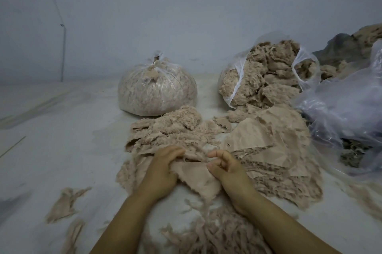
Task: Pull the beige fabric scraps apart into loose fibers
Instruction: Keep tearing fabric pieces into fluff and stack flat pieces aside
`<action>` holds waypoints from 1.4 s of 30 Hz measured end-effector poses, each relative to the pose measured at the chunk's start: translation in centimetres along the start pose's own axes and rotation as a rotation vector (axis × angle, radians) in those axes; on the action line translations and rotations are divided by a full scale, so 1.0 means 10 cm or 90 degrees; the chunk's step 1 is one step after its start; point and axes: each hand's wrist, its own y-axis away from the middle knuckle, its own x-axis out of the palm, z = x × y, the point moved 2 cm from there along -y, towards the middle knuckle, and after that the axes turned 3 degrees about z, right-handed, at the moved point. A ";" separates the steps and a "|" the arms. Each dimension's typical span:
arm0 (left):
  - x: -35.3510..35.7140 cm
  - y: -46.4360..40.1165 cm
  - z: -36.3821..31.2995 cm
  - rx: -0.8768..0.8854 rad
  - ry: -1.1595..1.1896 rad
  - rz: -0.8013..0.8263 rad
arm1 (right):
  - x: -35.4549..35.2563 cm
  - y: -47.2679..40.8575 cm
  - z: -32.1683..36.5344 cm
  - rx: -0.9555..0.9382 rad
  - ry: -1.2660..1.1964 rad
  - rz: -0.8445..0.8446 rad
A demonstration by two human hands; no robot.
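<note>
Two hands on one beige scrap.
The left hand (163, 168) and right hand (224, 165) each pinch the fabric scrap (196, 173), which lies near the middle, just before the scrap pile (268, 140) and a tied bag (157, 90).

Both forearms cut off by bottom edge, grey bag (349, 51) cropped at right, left fingertips buried in beige scrap (196, 173)
</note>
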 end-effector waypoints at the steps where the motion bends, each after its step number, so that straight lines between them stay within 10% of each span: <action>1: 0.02 0.01 -0.05 -0.015 0.078 0.049 | 0.01 -0.01 0.00 -0.013 0.001 -0.020; 5: 0.05 -0.01 -0.19 -0.099 0.490 0.070 | 0.04 -0.06 0.04 -0.064 -0.004 -0.032; 16: 0.11 -0.08 -0.16 -0.131 0.290 -0.048 | 0.09 -0.04 -0.02 -0.043 -0.022 -0.017; 20: -0.05 -0.05 -0.04 -0.194 0.341 -0.201 | 0.06 0.04 -0.01 -0.004 -0.040 0.038; 27: 0.08 -0.03 -0.23 -0.131 0.456 -0.059 | 0.23 0.08 0.02 0.056 -0.024 0.144; 42: 0.08 -0.09 0.07 -0.376 0.597 -0.232 | 0.21 0.15 0.05 -0.041 0.165 0.125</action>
